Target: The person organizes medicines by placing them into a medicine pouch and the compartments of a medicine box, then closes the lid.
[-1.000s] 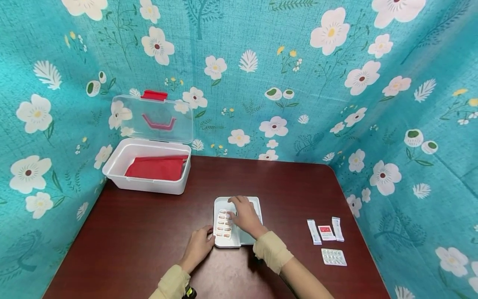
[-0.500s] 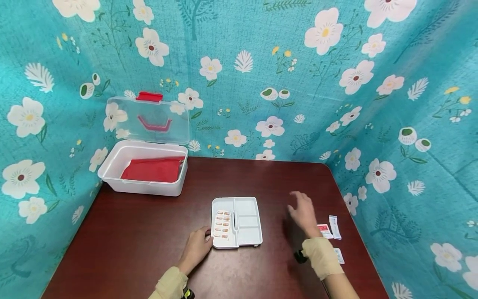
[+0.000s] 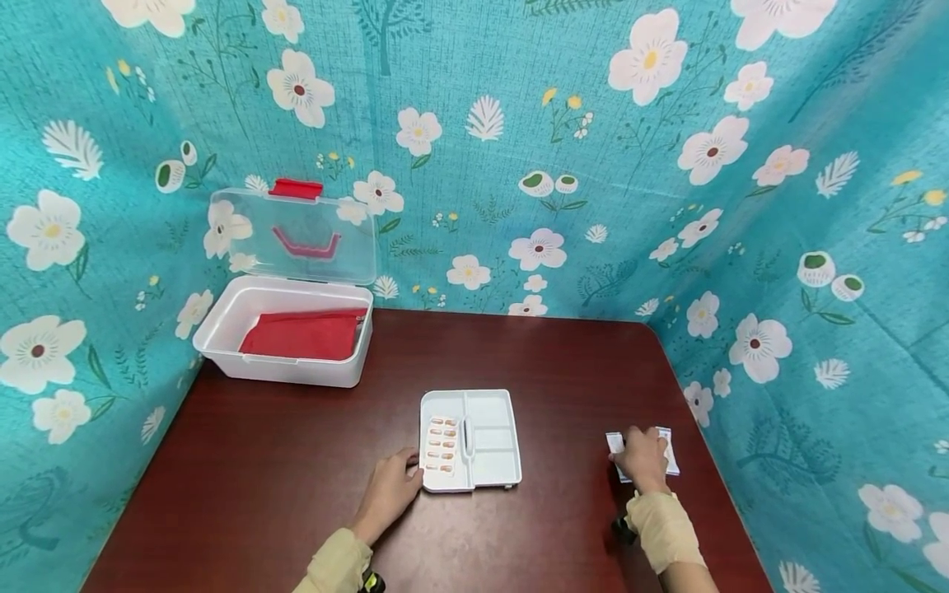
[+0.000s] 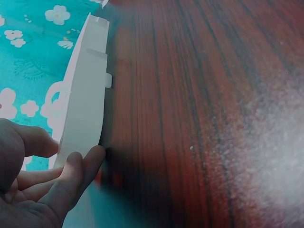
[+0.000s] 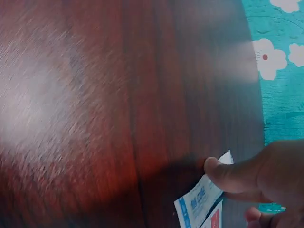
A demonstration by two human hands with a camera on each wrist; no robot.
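A white compartment tray (image 3: 493, 473) with a raised centre handle stands mid-table. A blister card of orange-and-clear capsules (image 3: 441, 445) lies in its left compartment. My left hand (image 3: 388, 497) grips the tray's near left corner; in the left wrist view the thumb meets the upper rim and fingertips press the outer wall. My right hand (image 3: 643, 458) is spread over small flat packets at the right. Its thumb touches a white packet with blue print (image 5: 197, 202) in the right wrist view. Beside that lies a red-and-white packet (image 5: 214, 218), hidden under the hand in the head view.
A white plastic box (image 3: 289, 371) with its clear lid (image 3: 304, 235) raised stands at the back left. Inside lies a red pouch (image 3: 307, 336). Floral teal cloth (image 3: 474, 165) hangs along the back and sides of the dark wooden table (image 3: 534, 354).
My right hand has left the tray and moved right, down onto the packets. The silver blister card near them is now hidden behind the right wrist. My left hand stays at the tray corner.
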